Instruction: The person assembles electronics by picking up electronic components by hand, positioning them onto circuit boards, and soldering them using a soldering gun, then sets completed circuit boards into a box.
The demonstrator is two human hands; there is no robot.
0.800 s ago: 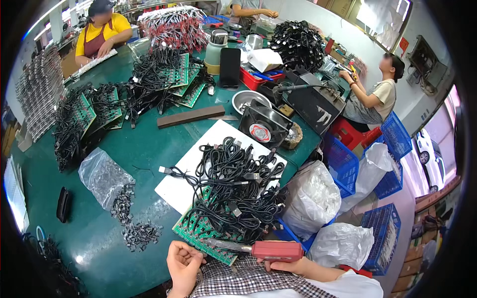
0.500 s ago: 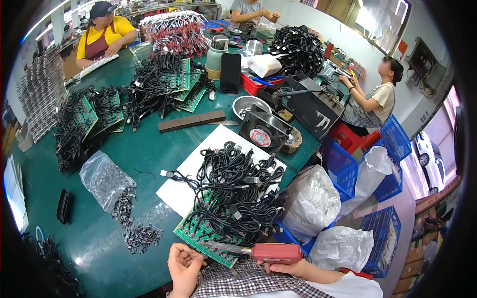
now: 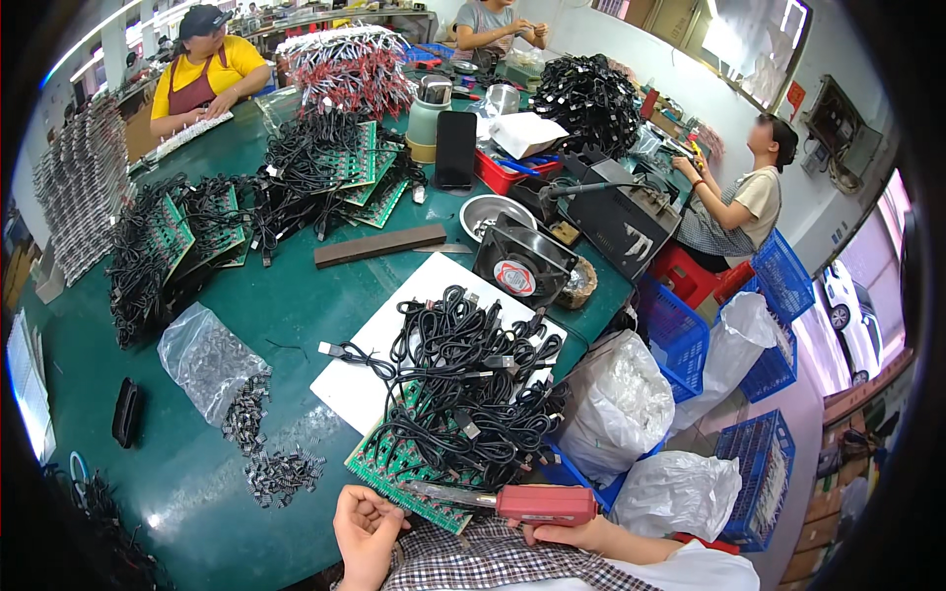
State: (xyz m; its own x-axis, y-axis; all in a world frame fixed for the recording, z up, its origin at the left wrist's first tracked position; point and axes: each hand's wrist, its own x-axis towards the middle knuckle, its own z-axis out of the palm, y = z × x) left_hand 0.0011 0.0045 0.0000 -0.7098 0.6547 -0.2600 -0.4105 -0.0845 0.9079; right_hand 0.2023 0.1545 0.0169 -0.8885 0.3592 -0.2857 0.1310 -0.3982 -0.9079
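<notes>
A green circuit board panel (image 3: 379, 463) lies tilted at the table's near edge, with a tangle of black USB cables (image 3: 473, 384) piled over it. Under the far part of the pile shows a white sheet (image 3: 360, 379). My left hand (image 3: 369, 532) is closed, thumb and fingertips pinched at the board's near left edge; what they hold is hidden. In my right hand (image 3: 581, 535) is a red boxy tool (image 3: 547, 504) with a long metal tip, shaped like a soldering gun. Its tip lies low over the board, pointing left; contact cannot be made out.
Small dark parts (image 3: 281, 473) spill from a plastic bag (image 3: 212, 360) at left. A brown bar (image 3: 379, 246), a black fan (image 3: 522, 261) and a metal bowl (image 3: 493, 212) stand beyond. More cabled boards (image 3: 177, 236) are stacked far left. Blue crates (image 3: 754, 473) and white sacks (image 3: 621, 394) fill the right.
The red tool has shifted very slightly left, its tip still over the board. My left hand stays nearly in place. At far left, a co-worker's hands have moved a little.
</notes>
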